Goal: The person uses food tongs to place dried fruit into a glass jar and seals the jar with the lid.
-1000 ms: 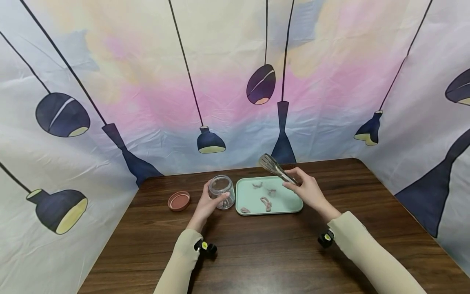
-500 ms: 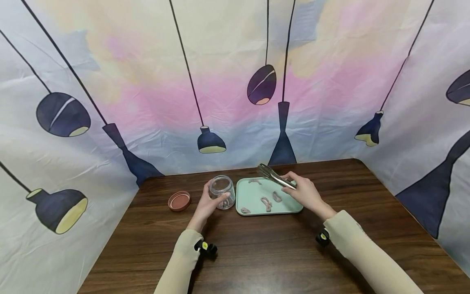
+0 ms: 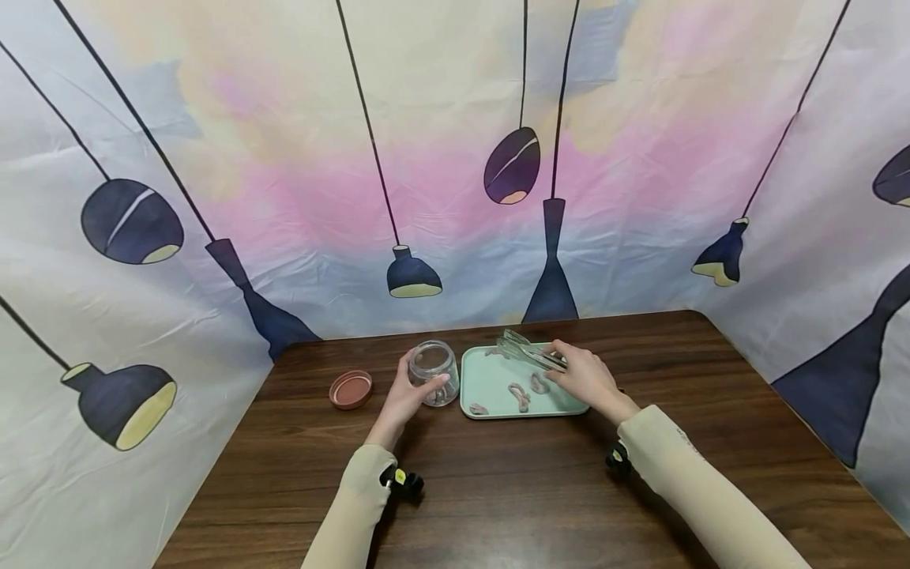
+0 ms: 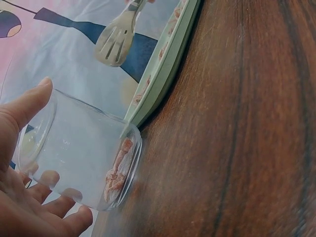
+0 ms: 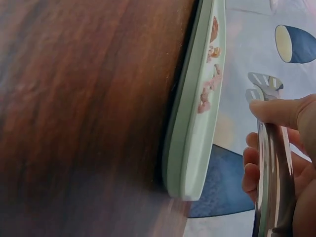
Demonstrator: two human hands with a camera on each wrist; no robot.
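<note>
My left hand (image 3: pixel 407 395) holds a clear jar (image 3: pixel 435 371) upright on the table, thumb on the near side and fingers round the other. A reddish strip of raw meat (image 4: pixel 118 173) lies at the jar's bottom. In my right hand (image 3: pixel 588 382) is a pair of metal tongs (image 3: pixel 526 353) with slotted ends, pointing left over the back of a pale green tray (image 3: pixel 486 379). The tong ends stand apart with nothing seen between them. Several meat strips lie on the tray, including a looped strip (image 3: pixel 520 397) near its front and a curved piece (image 3: pixel 539 383).
A reddish-brown lid (image 3: pixel 351 390) lies left of the jar. The tray stands just right of the jar on the dark wooden table (image 3: pixel 498 490). Behind the table hangs a cloth (image 3: pixel 455 197) printed with lamps.
The tongs have come down towards the back of the tray and their ends have spread apart. My right hand has moved slightly left and down. The left hand and jar stay put.
</note>
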